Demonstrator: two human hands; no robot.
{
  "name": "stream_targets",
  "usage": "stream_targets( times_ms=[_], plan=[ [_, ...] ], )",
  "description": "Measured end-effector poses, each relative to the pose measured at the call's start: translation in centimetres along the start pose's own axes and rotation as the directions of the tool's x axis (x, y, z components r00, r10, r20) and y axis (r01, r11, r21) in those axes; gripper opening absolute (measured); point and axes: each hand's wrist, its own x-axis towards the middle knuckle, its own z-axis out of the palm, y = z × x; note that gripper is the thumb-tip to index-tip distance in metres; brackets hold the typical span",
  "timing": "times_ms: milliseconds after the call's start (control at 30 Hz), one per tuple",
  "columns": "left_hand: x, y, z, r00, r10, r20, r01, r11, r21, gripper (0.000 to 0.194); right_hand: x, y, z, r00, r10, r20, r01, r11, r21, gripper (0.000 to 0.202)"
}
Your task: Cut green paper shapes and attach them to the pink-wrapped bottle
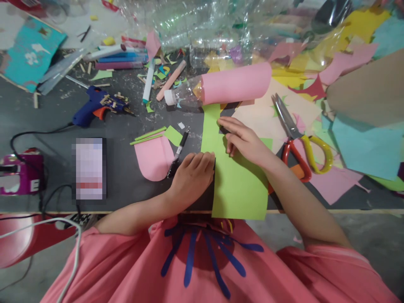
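My left hand (194, 179) has its fingers curled down, at the lower end of a narrow green paper strip (211, 128) and the left edge of a larger green paper sheet (241, 189); its fingertips are partly hidden. My right hand (243, 141) rests over the top of the sheet, index finger stretched towards the strip and other fingers loosely bent. Beyond both hands lies a clear plastic bottle (186, 90) with a white cap, wrapped in pink paper (236, 83). Left of my left hand are a black marker (179, 153) and a rounded pink paper piece (153, 160) with green strips along its top.
Scissors (295, 134) with red and yellow handles lie to the right among paper scraps (334, 181). A blue glue gun (97, 105) with a cord and a phone (90, 168) sit to the left. Markers (123, 59) and clear plastic bottles (214, 42) crowd the back.
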Motion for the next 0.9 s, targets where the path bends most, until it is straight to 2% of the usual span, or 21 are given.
stream_targets(
  times_ms=[133, 267, 467, 900],
  plan=[
    [-0.12, 0.14, -0.03, 1.0, 0.02, 0.014, -0.02, 1.0, 0.003, 0.03, -0.03, -0.13, 0.04, 1.0, 0.011, -0.004, -0.011, 1.0, -0.019, 0.054],
    [-0.28, 0.28, 0.13, 0.999, 0.027, -0.019, -0.026, 0.999, 0.02, 0.027, -0.02, -0.24, 0.04, 1.0, 0.013, -0.007, -0.013, 1.0, -0.021, 0.054],
    [-0.4, 0.21, 0.27, 0.998, 0.061, 0.01, -0.061, 0.998, 0.008, 0.03, 0.04, -0.24, -0.09, 1.0, 0.004, 0.008, -0.004, 1.0, -0.012, 0.052],
    [-0.46, 0.52, -0.16, 0.998, 0.004, 0.057, -0.008, 0.998, 0.059, 0.031, 0.0, -0.06, 0.04, 1.0, -0.005, -0.019, 0.005, 1.0, 0.008, 0.051]
  ],
)
